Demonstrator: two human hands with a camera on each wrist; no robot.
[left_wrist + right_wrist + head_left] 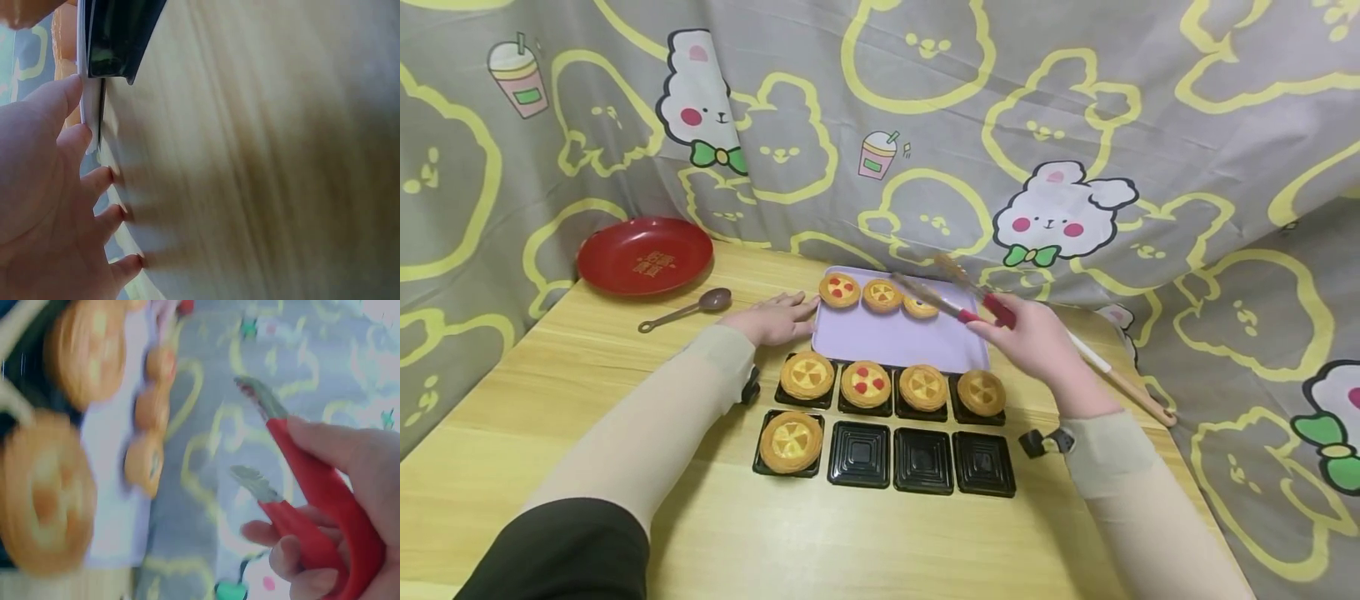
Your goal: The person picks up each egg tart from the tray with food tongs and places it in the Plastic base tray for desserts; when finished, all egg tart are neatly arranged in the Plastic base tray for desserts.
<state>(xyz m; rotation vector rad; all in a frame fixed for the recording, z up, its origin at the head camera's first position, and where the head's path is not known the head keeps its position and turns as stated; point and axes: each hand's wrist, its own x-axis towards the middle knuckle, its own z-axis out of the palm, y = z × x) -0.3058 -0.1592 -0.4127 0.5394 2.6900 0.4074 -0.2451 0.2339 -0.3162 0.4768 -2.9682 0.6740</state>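
My right hand (1033,342) grips a pair of red-handled tongs (312,500). The tongs' metal ends are spread, with nothing between them, above the far right part of a lavender tray (887,337). Along that tray's back edge sit three egg tarts; the left tart (838,291) has red pieces on top, and the tongs partly cover the right tart (919,308). With fingers spread, my left hand (778,320) rests at the tray's left edge, thumb and index finger against its rim in the left wrist view.
Black square holders stand in two rows before the tray. Each back-row holder carries a tart (867,383); in front, only the left one has a tart (791,442), beside three bare holders (922,460). A red plate (645,257), brown spoon (688,309) and wooden-handled utensil (1123,382) lie around.
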